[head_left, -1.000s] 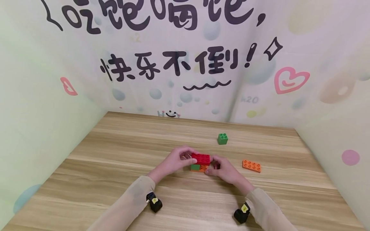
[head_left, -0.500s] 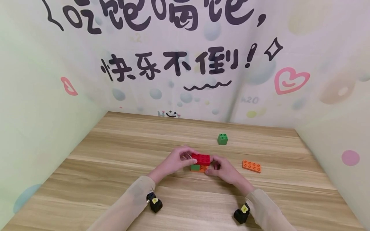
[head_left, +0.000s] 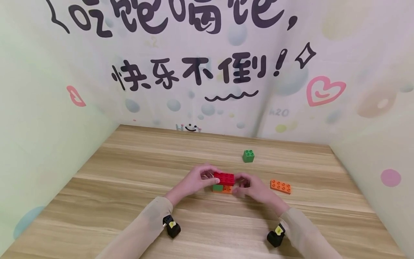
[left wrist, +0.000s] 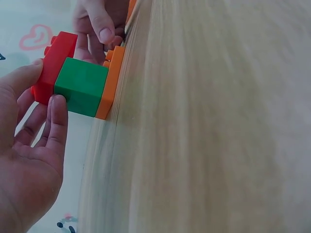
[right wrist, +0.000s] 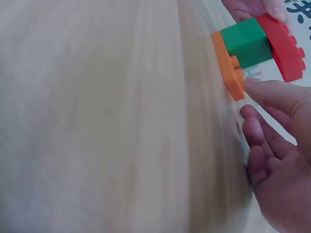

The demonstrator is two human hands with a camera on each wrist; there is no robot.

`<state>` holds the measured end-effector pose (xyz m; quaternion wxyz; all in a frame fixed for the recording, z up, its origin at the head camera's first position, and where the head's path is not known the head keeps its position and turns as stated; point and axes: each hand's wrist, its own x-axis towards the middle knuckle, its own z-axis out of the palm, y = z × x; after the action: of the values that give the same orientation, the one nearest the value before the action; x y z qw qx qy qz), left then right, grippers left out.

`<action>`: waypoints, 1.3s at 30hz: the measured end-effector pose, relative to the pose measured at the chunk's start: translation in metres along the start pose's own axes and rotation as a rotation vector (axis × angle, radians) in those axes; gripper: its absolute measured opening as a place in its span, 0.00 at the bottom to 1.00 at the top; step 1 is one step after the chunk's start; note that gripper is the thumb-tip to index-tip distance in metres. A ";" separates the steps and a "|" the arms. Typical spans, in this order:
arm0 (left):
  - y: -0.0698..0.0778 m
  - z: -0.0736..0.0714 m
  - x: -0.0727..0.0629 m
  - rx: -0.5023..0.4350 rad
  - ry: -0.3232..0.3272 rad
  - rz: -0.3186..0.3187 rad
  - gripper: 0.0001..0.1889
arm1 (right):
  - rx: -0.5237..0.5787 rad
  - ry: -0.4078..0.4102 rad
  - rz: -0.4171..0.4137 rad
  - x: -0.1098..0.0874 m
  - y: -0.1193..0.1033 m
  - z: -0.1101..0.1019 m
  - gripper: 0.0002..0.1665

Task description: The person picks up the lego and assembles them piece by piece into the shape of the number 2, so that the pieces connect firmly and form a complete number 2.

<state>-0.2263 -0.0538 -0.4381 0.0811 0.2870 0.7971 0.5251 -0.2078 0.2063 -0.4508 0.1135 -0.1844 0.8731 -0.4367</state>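
My left hand point(head_left: 196, 180) pinches a red toy building brick point(head_left: 226, 179) by its left end, thumb in front and fingers behind. Under that end sits a green brick point(left wrist: 80, 87), which stands on an orange studded plate point(left wrist: 111, 83) on the table. The red brick overhangs the plate's right half, with a gap between them. My right hand point(head_left: 257, 187) is at the right end of this stack, its fingers loosely bent and holding nothing. In the right wrist view its thumb point(right wrist: 262, 90) lies close to the plate's end.
A second orange plate point(head_left: 280, 186) lies to the right of the right hand. Farther back stands another green brick point(head_left: 248, 156). The wooden table point(head_left: 145, 151) meets printed cloth walls point(head_left: 161, 104) at its back and sides.
The right hand has loosened from the stack's right end and shifted slightly to the right, its wrist turning. The left hand and the bricks stay in place.
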 end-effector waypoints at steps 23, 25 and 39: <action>0.000 0.001 -0.001 0.000 0.008 0.007 0.15 | -0.147 0.263 -0.106 0.028 -0.011 -0.068 0.25; 0.001 0.000 -0.002 0.001 0.009 -0.001 0.15 | -0.144 0.274 -0.090 0.031 -0.009 -0.069 0.27; 0.000 -0.001 -0.003 0.003 0.009 -0.010 0.14 | -0.033 0.278 -0.052 0.046 0.030 -0.071 0.40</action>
<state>-0.2244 -0.0567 -0.4380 0.0797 0.2805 0.7997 0.5248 -0.2817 0.2542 -0.4344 -0.0232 -0.1466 0.8825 -0.4464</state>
